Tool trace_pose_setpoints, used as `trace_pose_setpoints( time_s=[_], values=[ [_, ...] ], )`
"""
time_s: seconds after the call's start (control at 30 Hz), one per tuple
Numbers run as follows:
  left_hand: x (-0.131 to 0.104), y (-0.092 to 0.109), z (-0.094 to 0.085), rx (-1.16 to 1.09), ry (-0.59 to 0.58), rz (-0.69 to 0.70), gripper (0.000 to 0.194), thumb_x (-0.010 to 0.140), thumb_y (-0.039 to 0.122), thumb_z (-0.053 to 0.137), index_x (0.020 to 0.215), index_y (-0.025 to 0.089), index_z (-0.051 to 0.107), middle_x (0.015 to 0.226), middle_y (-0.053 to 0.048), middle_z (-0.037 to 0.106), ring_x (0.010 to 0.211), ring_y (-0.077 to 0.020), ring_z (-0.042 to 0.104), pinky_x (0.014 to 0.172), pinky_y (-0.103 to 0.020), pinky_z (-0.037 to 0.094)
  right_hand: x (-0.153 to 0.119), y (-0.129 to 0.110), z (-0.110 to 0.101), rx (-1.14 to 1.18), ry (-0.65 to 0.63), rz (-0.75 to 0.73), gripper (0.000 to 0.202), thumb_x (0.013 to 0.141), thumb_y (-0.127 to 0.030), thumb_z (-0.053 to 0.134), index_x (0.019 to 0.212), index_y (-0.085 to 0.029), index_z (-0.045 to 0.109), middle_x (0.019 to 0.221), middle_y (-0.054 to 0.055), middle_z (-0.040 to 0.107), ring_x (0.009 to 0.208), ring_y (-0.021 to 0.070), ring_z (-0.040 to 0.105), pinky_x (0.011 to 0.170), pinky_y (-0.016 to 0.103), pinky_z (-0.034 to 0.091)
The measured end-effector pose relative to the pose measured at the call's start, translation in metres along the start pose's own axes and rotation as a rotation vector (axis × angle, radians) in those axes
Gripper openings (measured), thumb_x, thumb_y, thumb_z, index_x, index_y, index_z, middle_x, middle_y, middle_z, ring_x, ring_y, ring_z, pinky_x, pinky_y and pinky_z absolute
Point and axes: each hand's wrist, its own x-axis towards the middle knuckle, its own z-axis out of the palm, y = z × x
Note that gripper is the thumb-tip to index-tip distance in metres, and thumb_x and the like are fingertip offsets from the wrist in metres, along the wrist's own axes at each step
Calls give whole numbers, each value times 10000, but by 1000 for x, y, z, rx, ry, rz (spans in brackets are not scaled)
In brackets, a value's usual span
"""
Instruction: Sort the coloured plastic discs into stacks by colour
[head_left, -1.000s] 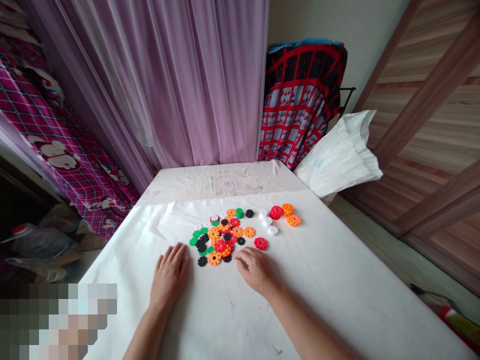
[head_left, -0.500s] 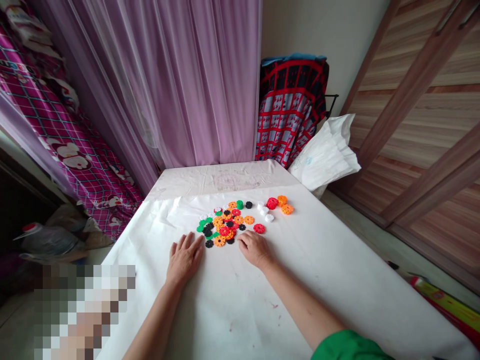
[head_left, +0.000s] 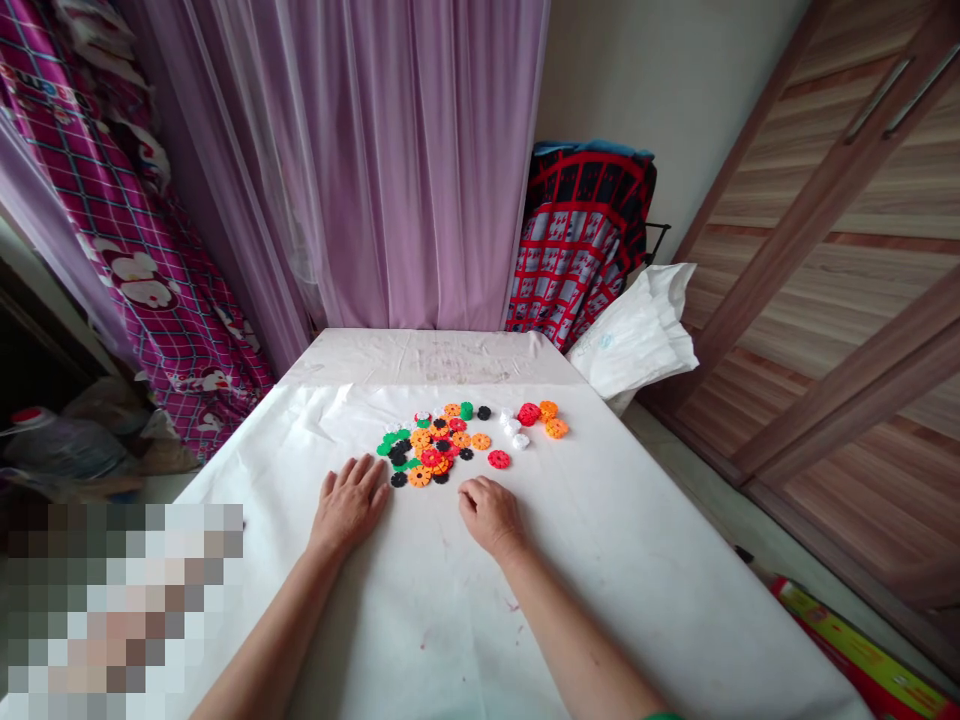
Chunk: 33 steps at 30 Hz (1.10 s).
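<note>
A loose pile of plastic snowflake discs in orange, red, green and black lies on the white-covered table (head_left: 420, 620). My left hand (head_left: 349, 502) rests flat on the cover with fingers stretched out, just left of the pile's near edge, close to a black disc (head_left: 399, 480). On the pile's other side, my right hand (head_left: 489, 512) lies with its fingers curled in; whatever may be inside them is hidden. Beyond it is a single red disc (head_left: 499, 459). An orange disc (head_left: 420, 476) sits at the near edge of the pile, between the hands.
Sorted apart at the right are white discs (head_left: 512, 426), a red stack (head_left: 529, 413) and orange discs (head_left: 556, 427). A white bag (head_left: 634, 335) leans by the table's far right corner. Purple curtains (head_left: 420, 170) hang behind, and a wooden wardrobe (head_left: 847, 280) stands right.
My right hand has drawn back slightly toward me, away from the pile. My left hand stays flat beside it. The whole view has shifted a little; the discs look unmoved on the table.
</note>
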Motion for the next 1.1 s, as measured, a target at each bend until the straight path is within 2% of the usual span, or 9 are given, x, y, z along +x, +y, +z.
trace_pose_setpoints(
  time_s=[0.13, 0.33, 0.47, 0.67, 0.87, 1.03, 1.1],
  values=[
    [-1, 1, 3, -9, 5, 2, 494, 960, 435, 347, 1411, 325, 516, 1522, -64, 466, 1421, -299, 358, 1146, -553, 258, 8, 0, 3, 74, 38, -3, 177, 855, -137, 526, 862, -234, 674, 812, 4, 685, 752, 146, 615, 672, 242, 398],
    [-4, 6, 4, 15, 15, -9, 494, 955, 401, 359, 1409, 291, 517, 1523, -69, 465, 1416, -290, 371, 1150, -539, 269, 45, -18, 23, 150, 180, -60, 241, 826, -251, 616, 1059, -189, 637, 1106, 92, 671, 1049, 221, 584, 923, 322, 422],
    [-6, 5, 6, -4, 43, 3, 483, 954, 401, 366, 1387, 282, 541, 1501, -73, 493, 1406, -296, 389, 1144, -542, 287, 60, -28, 33, 119, 127, -74, 278, 813, -281, 656, 1081, -214, 626, 1157, 92, 661, 1085, 244, 547, 970, 380, 394],
    [-6, -1, 12, -39, 59, 19, 477, 944, 402, 385, 1381, 307, 550, 1483, -61, 515, 1390, -285, 415, 1149, -532, 295, 60, -27, 36, 120, 74, -63, 163, 822, -251, 650, 984, -239, 640, 1035, 55, 696, 1019, 241, 550, 922, 379, 390],
    [-5, -4, 12, -37, 61, 15, 484, 945, 431, 373, 1377, 308, 553, 1485, -52, 514, 1396, -283, 412, 1146, -523, 300, 57, -24, 37, 233, 140, -23, 283, 790, -177, 624, 1072, -208, 624, 1046, 68, 680, 1025, 221, 571, 938, 356, 409],
    [-5, -7, 14, -21, 64, 19, 503, 955, 453, 337, 1385, 296, 545, 1491, -50, 508, 1400, -280, 407, 1141, -522, 303, 57, -26, 36, 218, 138, -31, 311, 772, -274, 692, 1070, -219, 621, 1175, 87, 658, 1113, 255, 545, 987, 402, 383],
    [-5, -8, 15, -20, 64, 24, 501, 957, 457, 339, 1389, 302, 541, 1492, -47, 507, 1400, -275, 407, 1146, -513, 298, 57, -27, 36, 197, 111, -16, 312, 781, -285, 691, 1078, -222, 621, 1158, 86, 669, 1095, 261, 548, 976, 411, 380]
  ],
)
